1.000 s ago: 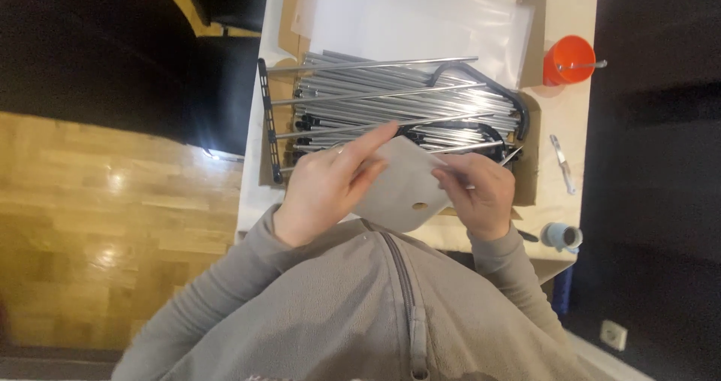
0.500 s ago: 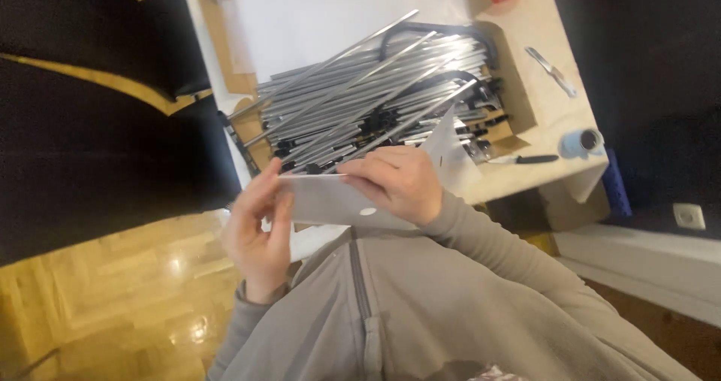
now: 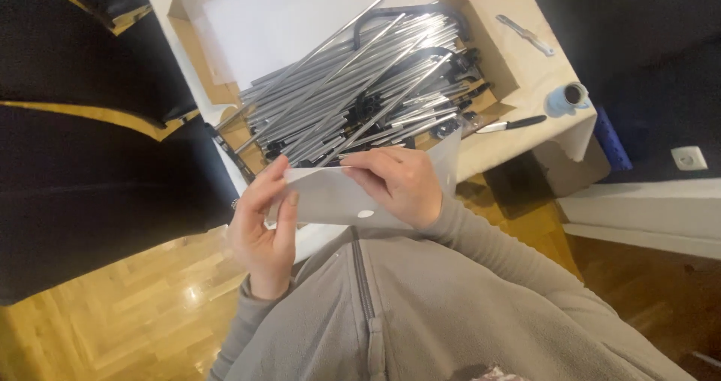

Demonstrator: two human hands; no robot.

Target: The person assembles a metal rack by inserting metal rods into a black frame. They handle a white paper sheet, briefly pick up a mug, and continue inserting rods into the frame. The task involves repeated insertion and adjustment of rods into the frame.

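Left hand (image 3: pixel 264 227): raised in front of the chest, palm turned inward, fingers curled around the left end of a flat white plastic bag (image 3: pixel 353 193), thumb and fingertips pinching its edge.

Right hand (image 3: pixel 399 182): held over the bag's upper middle, back of the hand toward the camera, fingers bent and pressed on the bag's top edge, gripping it. Grey sleeve (image 3: pixel 511 253) runs down to the lower right.

White plastic bag: held level between both hands, just above the near edge of the table (image 3: pixel 518 137), its right corner rising past the right hand.

Cardboard box (image 3: pixel 197 46): open on the table, just beyond the hands, holding a loose bundle of grey metal rods (image 3: pixel 353 88) with black fittings; the rods lie diagonally, some ends sticking out over the box's left wall.

Table surface to the right of the box: a metal tool (image 3: pixel 527 34), a blue tape roll (image 3: pixel 568 95) near the right edge, and a black-handled tool (image 3: pixel 511 123) near the front edge.

Surroundings: wooden floor (image 3: pixel 128 306) lies open to the lower left; dark furniture (image 3: pixel 90 178) stands close on the left of the table.
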